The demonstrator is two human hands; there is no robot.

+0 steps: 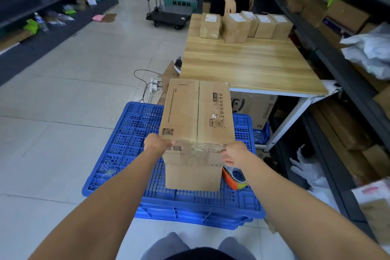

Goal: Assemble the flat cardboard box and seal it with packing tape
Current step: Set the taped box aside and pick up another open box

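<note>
Cardboard box (197, 112): held above the blue crate (135, 145), near the table's near edge. Your left hand (157, 143) and right hand (235, 153) grasp its near corners. Probably light, stiff; glossy tape likely slippery, so grip bare cardboard edges.

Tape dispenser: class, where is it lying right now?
The tape dispenser lies on the blue crate, just below the right hand, beside the held cardboard box.
</note>
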